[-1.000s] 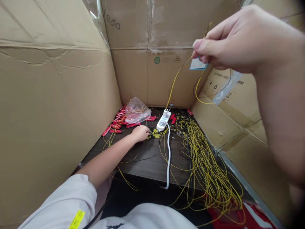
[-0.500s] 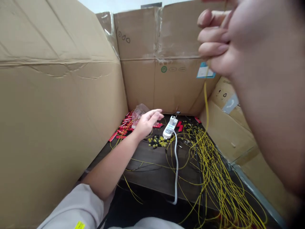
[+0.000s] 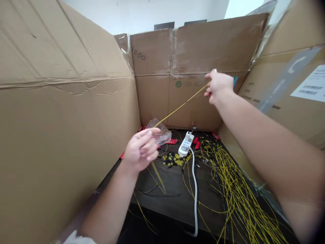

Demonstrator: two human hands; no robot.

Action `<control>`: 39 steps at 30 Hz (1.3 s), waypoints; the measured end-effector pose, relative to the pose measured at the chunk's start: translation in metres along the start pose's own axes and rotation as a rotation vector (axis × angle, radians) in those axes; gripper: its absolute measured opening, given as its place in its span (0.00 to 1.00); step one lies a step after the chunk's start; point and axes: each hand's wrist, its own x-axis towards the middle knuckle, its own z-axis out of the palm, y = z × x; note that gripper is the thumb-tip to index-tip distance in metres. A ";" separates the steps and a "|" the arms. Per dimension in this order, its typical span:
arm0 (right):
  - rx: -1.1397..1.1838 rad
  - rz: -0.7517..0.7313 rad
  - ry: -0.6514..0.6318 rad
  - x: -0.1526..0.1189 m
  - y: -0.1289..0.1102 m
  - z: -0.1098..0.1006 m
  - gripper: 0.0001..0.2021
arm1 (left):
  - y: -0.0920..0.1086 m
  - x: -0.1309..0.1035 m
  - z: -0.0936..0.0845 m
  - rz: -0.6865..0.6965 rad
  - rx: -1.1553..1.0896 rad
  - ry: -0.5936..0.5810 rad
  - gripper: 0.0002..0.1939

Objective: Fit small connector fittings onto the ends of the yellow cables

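Observation:
A thin yellow cable (image 3: 181,105) runs taut and slanting between my two hands, in the air above the table. My left hand (image 3: 142,149) is closed on its lower end, and a loose blurred tail hangs below the fingers. Higher up and to the right, my right hand (image 3: 218,84) pinches the other part of the cable in front of the cardboard wall. Behind my left hand lies a clear plastic bag (image 3: 162,135). Small yellow and black pieces (image 3: 175,159) are scattered on the table between the bag and a white power strip (image 3: 186,145).
Tall cardboard panels (image 3: 152,98) enclose the dark table (image 3: 175,193) on three sides. A heap of yellow cables (image 3: 241,193) covers the right side. The strip's white cord (image 3: 195,193) hangs over the front edge. Red pieces (image 3: 197,144) lie near the strip.
My right hand has moved away from the camera, towards the back panel. My left hand has come nearer and closed on the yellow cable, now stretched between both hands. The view has shifted slightly.

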 end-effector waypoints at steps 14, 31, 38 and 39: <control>0.593 0.912 -0.141 -0.045 0.148 0.094 0.11 | -0.030 0.017 -0.122 -0.222 -0.126 0.791 0.09; 0.453 0.788 -0.296 -0.046 0.149 0.036 0.09 | -0.090 -0.016 -0.171 -0.123 0.552 0.988 0.16; -0.027 0.450 -0.237 -0.066 0.166 -0.074 0.07 | -0.091 -0.015 -0.148 0.230 1.440 0.746 0.19; -0.187 0.436 -0.268 -0.073 0.177 -0.080 0.07 | -0.091 -0.009 -0.137 0.306 1.454 0.662 0.17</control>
